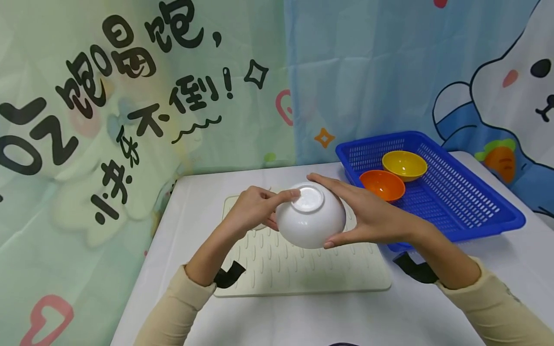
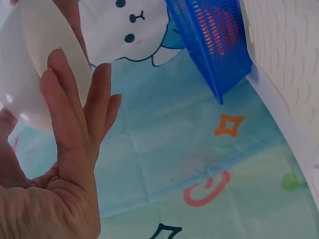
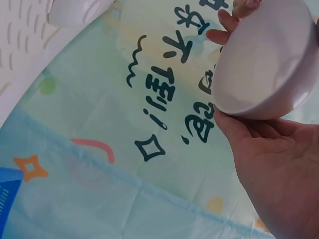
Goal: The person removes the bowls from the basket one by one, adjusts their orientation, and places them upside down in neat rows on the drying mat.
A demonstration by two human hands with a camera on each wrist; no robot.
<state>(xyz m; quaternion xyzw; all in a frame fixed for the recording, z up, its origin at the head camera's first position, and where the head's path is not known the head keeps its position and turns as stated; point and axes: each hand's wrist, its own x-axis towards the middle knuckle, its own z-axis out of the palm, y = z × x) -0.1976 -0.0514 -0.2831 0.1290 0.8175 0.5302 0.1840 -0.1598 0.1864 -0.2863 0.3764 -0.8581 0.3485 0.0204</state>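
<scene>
Both hands hold a white bowl (image 1: pixel 313 223) above the pale mat, its ringed foot turned toward the head camera. My left hand (image 1: pixel 255 209) pinches its left side, thumb on the foot; in the left wrist view the fingers (image 2: pixel 65 104) lie along the rim side. From the right, my right hand (image 1: pixel 374 214) grips the bowl's wall between thumb and fingers. The hollow white inside of the bowl (image 3: pixel 259 64) faces the right wrist camera. Another white rounded piece (image 3: pixel 77 10) stands on the mat, mostly hidden behind the left hand in the head view.
A blue perforated basket (image 1: pixel 467 211) stands at the right, holding an orange bowl (image 1: pixel 383 186) and a yellow bowl (image 1: pixel 404 166). Beneath the hands lies a ribbed cream mat (image 1: pixel 303 274) on the white table (image 1: pixel 355 317). Printed curtains (image 1: pixel 233 144) hang behind and at the left.
</scene>
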